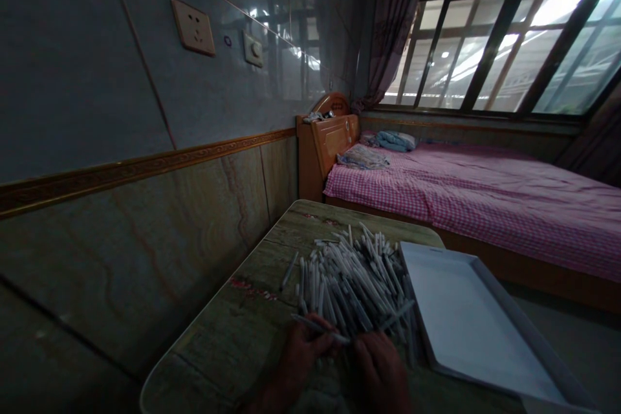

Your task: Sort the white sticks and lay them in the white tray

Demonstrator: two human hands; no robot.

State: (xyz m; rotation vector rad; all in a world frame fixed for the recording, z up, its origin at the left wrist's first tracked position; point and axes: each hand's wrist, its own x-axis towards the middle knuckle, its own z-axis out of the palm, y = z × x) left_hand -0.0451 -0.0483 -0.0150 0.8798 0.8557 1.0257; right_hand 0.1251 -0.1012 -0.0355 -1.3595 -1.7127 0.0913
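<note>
A slim pen (306,321) with a pale, translucent barrel lies slantwise between my hands, just in front of the pile. My left hand (301,350) pinches it along the barrel, thumb and fingers closed. At the pen's right end, my right hand (381,365) has its fingers curled in and closed on the tip; the exact grip is dim. Directly beyond both hands spreads a loose heap of similar pens (356,281), many pointing away from me. One separate pen (289,271) rests to the left of the heap.
The heap lies on a table (218,336) with rounded corners and a marble-like top. A shallow white tray (478,323) stands at the right, reaching the table's edge. Tiled wall (194,233) borders the left side. Farther back is a bed (466,187) with a pink checked cover.
</note>
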